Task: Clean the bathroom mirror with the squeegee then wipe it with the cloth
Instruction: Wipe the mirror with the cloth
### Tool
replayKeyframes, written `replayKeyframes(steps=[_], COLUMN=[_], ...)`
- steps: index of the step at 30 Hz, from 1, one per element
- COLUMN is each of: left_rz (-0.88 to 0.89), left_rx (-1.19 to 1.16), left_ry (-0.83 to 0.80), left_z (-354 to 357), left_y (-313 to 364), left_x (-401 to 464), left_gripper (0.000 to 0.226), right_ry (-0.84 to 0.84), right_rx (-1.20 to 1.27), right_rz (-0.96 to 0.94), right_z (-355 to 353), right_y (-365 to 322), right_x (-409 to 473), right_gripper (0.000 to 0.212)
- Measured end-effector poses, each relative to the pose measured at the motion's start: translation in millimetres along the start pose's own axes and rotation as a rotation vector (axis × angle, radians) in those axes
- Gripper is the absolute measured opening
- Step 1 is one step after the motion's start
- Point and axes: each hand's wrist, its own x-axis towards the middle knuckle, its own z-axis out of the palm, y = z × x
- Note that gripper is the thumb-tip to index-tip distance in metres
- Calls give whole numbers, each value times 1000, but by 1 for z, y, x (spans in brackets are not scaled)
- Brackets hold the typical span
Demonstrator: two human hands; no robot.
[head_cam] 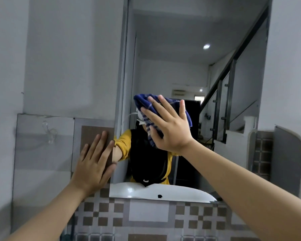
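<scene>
The bathroom mirror (189,70) hangs upright on the wall ahead and reflects a room with a staircase. My right hand (167,126) lies flat with spread fingers against the glass, pressing a blue striped cloth (146,101) onto the middle of the mirror. Part of the cloth bunches out above and to the left of the palm. Flat on the brown wall tile at the mirror's left edge rests my left hand (94,164), holding nothing. No squeegee is in view.
A clear plastic hook (49,133) sticks to the glossy tile left of the mirror. Brown and white checked tiles (146,216) run below the mirror. A white basin shows only as a reflection (156,192) along the mirror's bottom edge.
</scene>
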Motion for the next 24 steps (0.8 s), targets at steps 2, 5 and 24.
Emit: replayKeyframes(steps=[2,5,24], left_rz=[-17,-76,-104], left_rx=[-10,-24,-29], left_ry=[14,52,89], left_z=[-1,3,11], left_y=[5,16,19], left_x=[-1,-3,-5], left_gripper=[63,62,62], right_ry=[25,69,408], right_rx=[-16,-54,30], right_rz=[21,75,951], right_z=[-7,-14,-31], right_y=[17,42,90], right_x=[-12,-27,-111], right_gripper=[54,57,56])
